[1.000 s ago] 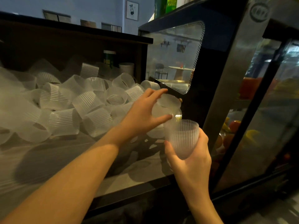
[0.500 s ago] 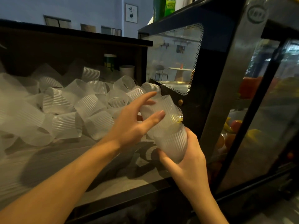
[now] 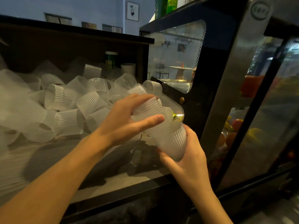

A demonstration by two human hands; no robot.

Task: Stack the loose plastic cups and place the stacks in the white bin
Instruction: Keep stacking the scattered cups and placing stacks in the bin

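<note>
Head camera view: at centre frame, a person's left hand [image 3: 129, 120] holds a translucent, ribbed plastic cup [image 3: 148, 109], fingers over its top side and thumb stretched beneath, the cup tilted with its narrow end angled down to the right. That end sits in the mouth of a second translucent ribbed cup [image 3: 171, 141], which the right hand [image 3: 186, 160] grips from below at lower centre-right, fingers curled round its base. The two hands are close together but do not touch; each is clamped on its own cup.

Across the left half of the frame, a loose heap of matching frosted plastic cups [image 3: 68, 107] lies tumbled on a grey worktop [image 3: 113, 180], most on their sides, some blurred at the far left. Behind the heap stands a dark wooden back panel [image 3: 64, 46], with a green-labelled container [image 3: 110, 59] and a white cylindrical tub [image 3: 128, 68] just in front of it at upper centre.

The right of the frame is filled by a black-framed glass display cabinet [image 3: 242, 94]; red, orange and yellow produce [image 3: 233, 128] shows dimly through its glass. A small framed picture [image 3: 132, 11] hangs on the pale blue wall at top centre. The white bin is not in view.
</note>
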